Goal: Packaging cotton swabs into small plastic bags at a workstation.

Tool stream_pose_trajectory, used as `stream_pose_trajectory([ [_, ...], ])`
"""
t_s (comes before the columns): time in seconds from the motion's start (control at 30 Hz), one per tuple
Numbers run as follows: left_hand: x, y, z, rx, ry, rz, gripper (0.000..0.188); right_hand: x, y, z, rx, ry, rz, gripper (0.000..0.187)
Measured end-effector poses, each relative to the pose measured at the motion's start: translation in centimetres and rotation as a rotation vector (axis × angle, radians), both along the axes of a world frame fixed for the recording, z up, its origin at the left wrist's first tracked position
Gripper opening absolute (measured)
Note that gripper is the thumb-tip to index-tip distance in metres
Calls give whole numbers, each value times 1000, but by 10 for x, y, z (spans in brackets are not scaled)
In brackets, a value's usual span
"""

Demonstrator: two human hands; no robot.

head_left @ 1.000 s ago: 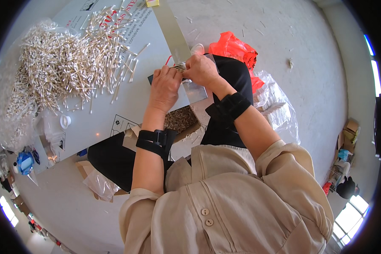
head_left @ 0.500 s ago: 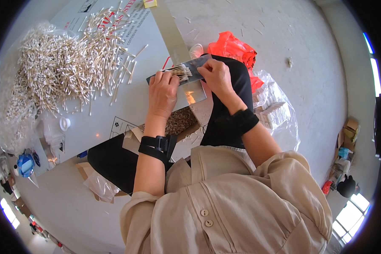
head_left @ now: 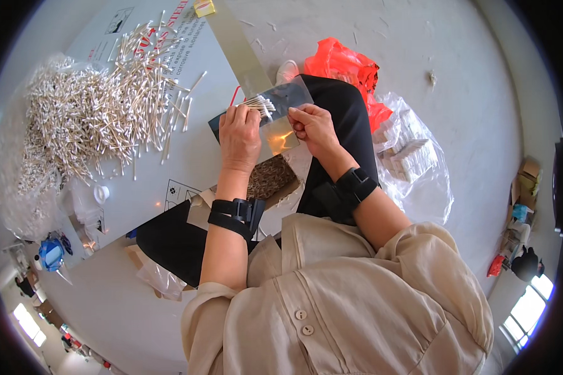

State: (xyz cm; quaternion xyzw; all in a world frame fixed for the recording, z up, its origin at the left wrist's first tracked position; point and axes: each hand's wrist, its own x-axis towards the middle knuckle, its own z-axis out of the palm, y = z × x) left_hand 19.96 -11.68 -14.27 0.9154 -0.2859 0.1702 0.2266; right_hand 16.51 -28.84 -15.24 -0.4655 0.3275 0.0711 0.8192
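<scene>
My left hand (head_left: 239, 139) is closed around a small bundle of cotton swabs (head_left: 261, 105), whose white tips point right. The bundle lies over a clear flat plastic bag (head_left: 294, 92) at the table's edge. My right hand (head_left: 317, 131) pinches the near edge of that bag, thumb against curled fingers. Some of the bag is hidden under my left hand. To the left, a large heap of loose cotton swabs (head_left: 94, 115) spreads across the table (head_left: 137, 194), partly inside a clear plastic sack (head_left: 9, 194).
Below my hands stands an open cardboard box (head_left: 288, 195) of brown contents. A red plastic bag (head_left: 334, 59) and a clear bag of white packs (head_left: 413, 159) lie to the right. A tape roll (head_left: 101, 194) sits on the table; a small yellow box (head_left: 204, 7) is at the far edge.
My right hand has moved slightly down and nearer, from the bag's right end to its near edge. The bag shows more openly. My left hand keeps its hold, and the view has shifted slightly.
</scene>
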Motion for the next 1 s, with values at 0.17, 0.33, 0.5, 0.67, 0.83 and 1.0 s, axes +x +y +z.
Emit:
stream_pose_trajectory([
  [0.17,6,-3,7,25,77,-26,6,1,0,-2,-31,7,28,18],
  [0.33,14,4,18,111,191,-119,5,2,0,-5,-11,8,24,19],
  [0.5,17,12,27,176,279,-194,5,2,-1,-6,-12,11,17,18],
  [0.67,15,11,21,160,215,-75,5,3,1,-3,-22,20,18,19],
  [0.83,12,3,18,106,214,-17,7,3,0,-4,-32,22,21,19],
  [1.0,5,6,18,27,145,-75,10,3,0,-3,-40,32,17,19],
])
